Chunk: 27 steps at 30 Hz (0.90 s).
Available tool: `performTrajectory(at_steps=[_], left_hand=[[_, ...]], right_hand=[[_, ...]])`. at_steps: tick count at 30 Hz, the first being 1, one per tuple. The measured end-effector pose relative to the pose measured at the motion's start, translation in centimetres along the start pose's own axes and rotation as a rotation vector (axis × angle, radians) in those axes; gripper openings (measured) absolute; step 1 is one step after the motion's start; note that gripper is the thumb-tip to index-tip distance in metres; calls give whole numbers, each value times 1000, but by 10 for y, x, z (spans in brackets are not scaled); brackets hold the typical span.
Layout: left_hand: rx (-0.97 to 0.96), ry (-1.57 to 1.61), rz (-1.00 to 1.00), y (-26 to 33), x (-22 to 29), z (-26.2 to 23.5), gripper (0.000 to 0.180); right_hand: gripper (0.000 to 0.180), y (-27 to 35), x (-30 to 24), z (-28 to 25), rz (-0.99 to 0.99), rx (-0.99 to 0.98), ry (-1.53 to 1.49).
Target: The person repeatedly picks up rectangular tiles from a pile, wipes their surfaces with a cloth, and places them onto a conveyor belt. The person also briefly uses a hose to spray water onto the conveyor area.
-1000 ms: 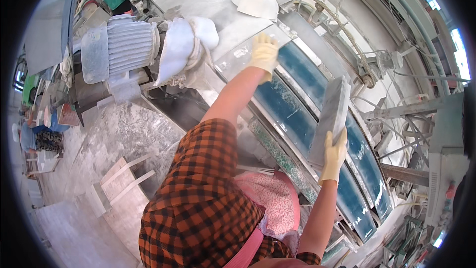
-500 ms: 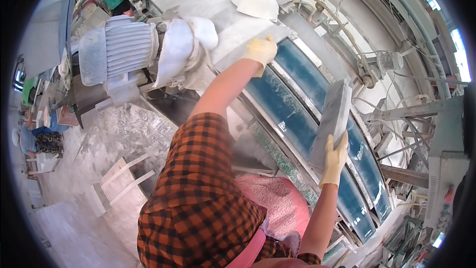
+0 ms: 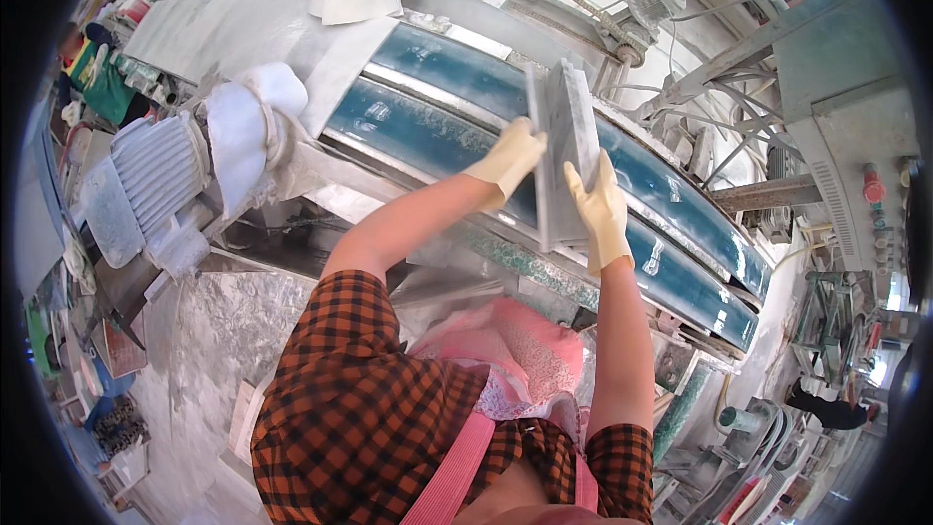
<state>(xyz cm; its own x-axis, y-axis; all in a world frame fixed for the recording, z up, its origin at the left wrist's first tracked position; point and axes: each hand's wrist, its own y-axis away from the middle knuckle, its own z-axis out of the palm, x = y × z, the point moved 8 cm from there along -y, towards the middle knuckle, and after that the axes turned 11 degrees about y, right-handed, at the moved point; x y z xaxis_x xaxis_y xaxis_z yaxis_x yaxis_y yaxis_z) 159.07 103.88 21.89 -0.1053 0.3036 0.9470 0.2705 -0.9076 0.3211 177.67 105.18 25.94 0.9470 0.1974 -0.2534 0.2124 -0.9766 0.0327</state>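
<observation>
A long machine bed with two blue-green belts (image 3: 428, 136) runs from the far left to the near right. A grey stone slab (image 3: 564, 151) stands on edge on the belts near the middle, seemingly resting there. The belt surface looks wet and speckled with pale dust.

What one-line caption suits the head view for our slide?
Two yellow-gloved hands, left hand and right hand, grip an upright grey stone slab over a wet teal conveyor belt.

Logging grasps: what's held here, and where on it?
A grey slab, stood on edge over the blue belt. Left hand grips its left edge, right hand lies against its right face, low down.
</observation>
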Motion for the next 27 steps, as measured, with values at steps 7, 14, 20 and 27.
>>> performTrajectory(at_steps=[7, 14, 20, 27], left_hand=[[-336, -545, 206, -12, 43, 21, 42], [-206, -1440, 1175, -30, 81, 48, 67], [-704, -1464, 842, -66, 82, 78, 30], [-720, -1055, 1024, -33, 85, 66, 25]], right_hand=[[93, 8, -16, -11, 143, -249, 94], [90, 5, -15, -7, 145, -283, 176], [93, -5, 13, -13, -112, -280, 239], [94, 1, 28, -24, -247, -295, 124]])
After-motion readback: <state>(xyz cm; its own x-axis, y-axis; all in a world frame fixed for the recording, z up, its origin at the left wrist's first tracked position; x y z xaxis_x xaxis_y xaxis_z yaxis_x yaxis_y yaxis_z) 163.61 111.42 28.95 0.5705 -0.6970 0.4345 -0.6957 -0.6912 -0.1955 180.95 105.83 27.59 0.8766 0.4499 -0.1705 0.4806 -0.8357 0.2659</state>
